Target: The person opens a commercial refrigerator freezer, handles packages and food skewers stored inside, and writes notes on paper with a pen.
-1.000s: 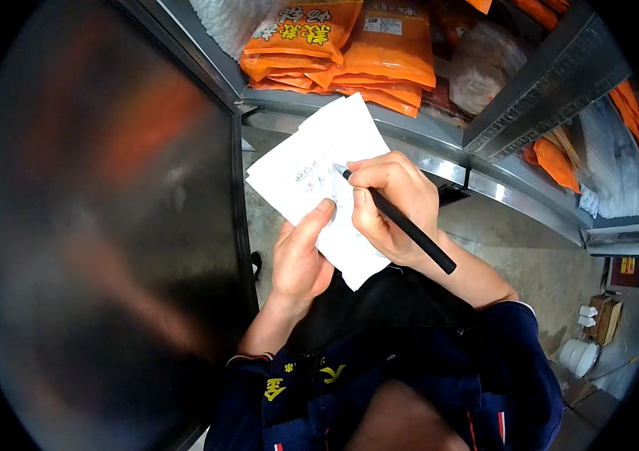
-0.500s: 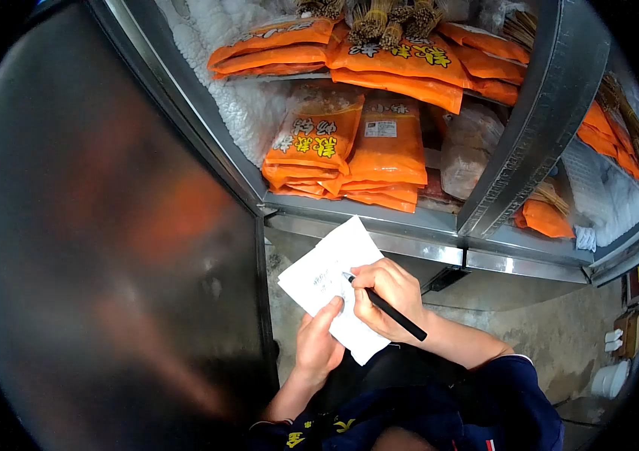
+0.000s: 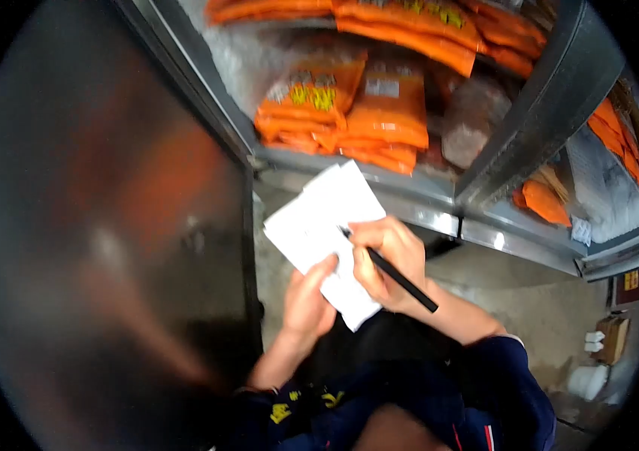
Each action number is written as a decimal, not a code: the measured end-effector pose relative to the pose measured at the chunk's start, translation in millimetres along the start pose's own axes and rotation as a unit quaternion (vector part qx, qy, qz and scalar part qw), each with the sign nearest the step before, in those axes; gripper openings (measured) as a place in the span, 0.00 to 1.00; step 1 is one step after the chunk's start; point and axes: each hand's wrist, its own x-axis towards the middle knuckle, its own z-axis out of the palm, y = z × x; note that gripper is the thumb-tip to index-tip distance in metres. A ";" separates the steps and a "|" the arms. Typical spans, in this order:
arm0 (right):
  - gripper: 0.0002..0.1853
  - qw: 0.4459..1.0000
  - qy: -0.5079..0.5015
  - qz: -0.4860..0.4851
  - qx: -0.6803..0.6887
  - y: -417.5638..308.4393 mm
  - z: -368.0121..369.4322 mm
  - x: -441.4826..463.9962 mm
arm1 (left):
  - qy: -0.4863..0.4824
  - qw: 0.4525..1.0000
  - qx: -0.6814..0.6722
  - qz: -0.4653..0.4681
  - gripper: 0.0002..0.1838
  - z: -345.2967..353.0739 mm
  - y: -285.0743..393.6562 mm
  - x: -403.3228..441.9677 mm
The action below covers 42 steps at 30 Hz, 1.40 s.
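A white paper pad [image 3: 323, 218] lies tilted in front of my body, below the freezer shelf. My left hand [image 3: 308, 301] grips its lower left edge, thumb on top and the other fingers hidden beneath. In my right hand [image 3: 391, 259] is a black pen [image 3: 402, 280], its tip at the paper near the middle of the sheet. Marks on the page are too blurred to read.
Orange bags [image 3: 387, 113] with yellow lettering are stacked on the frosted shelves ahead. A grey metal post [image 3: 537, 105] divides the cabinet. The dark open door [image 3: 109, 286] stands at left. A white tub [image 3: 589, 381] and cardboard box [image 3: 615, 338] sit at lower right.
The view has tilted down, so the shelves and bags sit higher in the picture. The pad and both hands appear higher too, with the grips unchanged.
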 end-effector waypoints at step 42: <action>0.06 0.998 -0.052 -0.010 0.025 -8.3 10.8 -8.3 | -0.069 0.997 -0.037 0.023 0.23 -10.0 2.4 -4.8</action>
